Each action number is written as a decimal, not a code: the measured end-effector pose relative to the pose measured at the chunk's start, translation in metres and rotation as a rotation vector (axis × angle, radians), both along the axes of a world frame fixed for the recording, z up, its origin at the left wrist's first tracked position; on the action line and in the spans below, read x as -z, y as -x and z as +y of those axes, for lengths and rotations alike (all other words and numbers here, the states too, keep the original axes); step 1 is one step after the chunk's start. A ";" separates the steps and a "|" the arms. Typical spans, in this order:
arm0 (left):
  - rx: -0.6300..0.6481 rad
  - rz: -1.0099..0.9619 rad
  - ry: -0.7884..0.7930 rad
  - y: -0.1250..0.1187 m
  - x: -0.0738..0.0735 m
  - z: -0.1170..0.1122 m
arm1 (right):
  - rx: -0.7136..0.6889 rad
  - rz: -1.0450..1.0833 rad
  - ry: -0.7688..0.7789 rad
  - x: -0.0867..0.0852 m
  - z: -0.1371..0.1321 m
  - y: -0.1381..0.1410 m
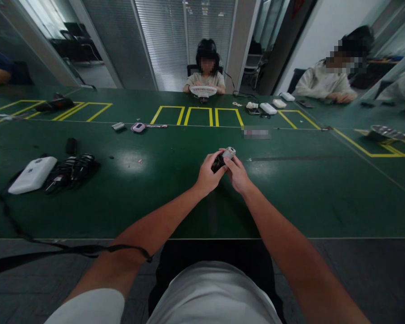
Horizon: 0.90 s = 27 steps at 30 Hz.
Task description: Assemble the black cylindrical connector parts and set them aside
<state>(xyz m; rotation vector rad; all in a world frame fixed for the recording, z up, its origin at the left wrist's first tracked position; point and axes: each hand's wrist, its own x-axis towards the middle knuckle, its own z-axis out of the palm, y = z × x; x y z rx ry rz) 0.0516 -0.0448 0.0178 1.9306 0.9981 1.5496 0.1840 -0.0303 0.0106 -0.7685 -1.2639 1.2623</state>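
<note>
Just above the green table [175,189], in front of my body, both hands meet around a small black and silver-grey device [229,153]. Its dark part lies on the left, and its pale, rounded end points up and to the right. My left hand [208,173] is closed around the dark part. From the other side, my right hand [239,176] grips the pale end with the thumb on its near face. Fingers cover much of the device, and I cannot make out its exact kind.
On the left lie a white box-shaped device [33,174] and bundled black cables [70,172]. A black strap [87,249] crosses my left forearm. Farther back are a pink-and-white gadget [138,128], a small grey block [118,127] and yellow tape outlines [198,108]. Other people sit around the table.
</note>
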 end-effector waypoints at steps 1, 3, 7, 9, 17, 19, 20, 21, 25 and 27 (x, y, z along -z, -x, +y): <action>0.012 0.010 -0.003 0.000 0.001 0.000 | 0.012 -0.001 -0.001 0.002 0.002 -0.001; 0.036 0.029 -0.002 0.001 0.002 0.000 | 0.041 -0.030 -0.013 0.006 0.005 -0.004; 0.037 0.026 0.008 -0.001 0.006 -0.001 | 0.122 -0.120 -0.122 0.002 0.004 -0.007; 0.028 0.019 0.005 -0.003 0.006 -0.002 | 0.148 -0.137 -0.176 -0.003 0.001 -0.006; -0.027 0.021 -0.020 -0.003 0.007 -0.005 | 0.088 -0.169 -0.194 -0.005 0.000 -0.006; -0.033 0.020 -0.002 -0.003 0.010 -0.004 | 0.098 -0.191 -0.197 -0.003 0.001 -0.007; -0.036 0.020 0.008 -0.003 0.012 -0.003 | 0.103 -0.202 -0.197 -0.002 0.002 -0.007; -0.039 0.023 0.019 -0.003 0.013 -0.002 | 0.108 -0.209 -0.195 -0.001 0.002 -0.007; -0.028 0.049 0.052 -0.003 0.015 0.000 | 0.133 -0.203 -0.170 0.004 0.004 -0.005; -0.008 0.067 0.060 -0.002 0.014 0.000 | 0.161 -0.199 -0.167 0.007 0.006 -0.004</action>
